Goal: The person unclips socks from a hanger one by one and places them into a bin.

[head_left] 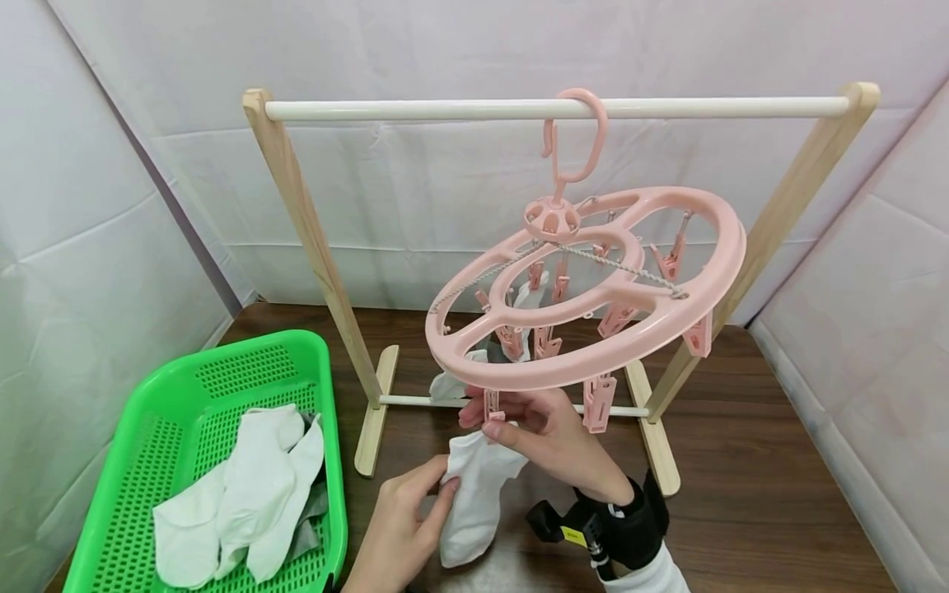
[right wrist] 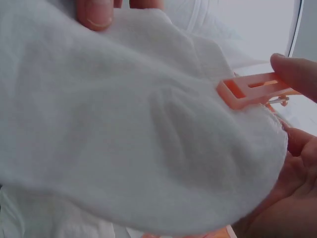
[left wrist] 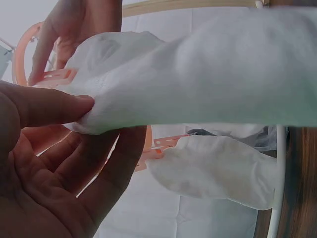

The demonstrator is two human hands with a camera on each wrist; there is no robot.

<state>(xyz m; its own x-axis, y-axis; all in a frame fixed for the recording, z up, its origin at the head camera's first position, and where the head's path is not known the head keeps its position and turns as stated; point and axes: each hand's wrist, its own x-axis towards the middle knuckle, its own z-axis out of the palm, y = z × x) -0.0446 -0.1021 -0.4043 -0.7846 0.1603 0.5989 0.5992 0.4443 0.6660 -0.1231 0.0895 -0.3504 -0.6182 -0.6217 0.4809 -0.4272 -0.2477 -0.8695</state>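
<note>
A white sock (head_left: 474,506) hangs below the front rim of a pink clip hanger (head_left: 511,377). My left hand (head_left: 404,519) pinches the sock's upper edge between thumb and fingers. With thumb and fingers, my right hand (head_left: 559,436) holds a pink clothespin (head_left: 493,402) on that rim. In the right wrist view the jaws of the clothespin (right wrist: 247,90) sit over the sock's cuff, and the right thumb lies on its handle end. Another white sock (left wrist: 213,171) hangs from a clothespin behind, in the left wrist view.
The tilted hanger hooks over a white rod (head_left: 415,109) on a wooden stand (head_left: 311,222). Several clothespins dangle from it, some bearing socks at the back. A green basket (head_left: 337,494) to the left holds white socks (head_left: 255,486) and grey ones.
</note>
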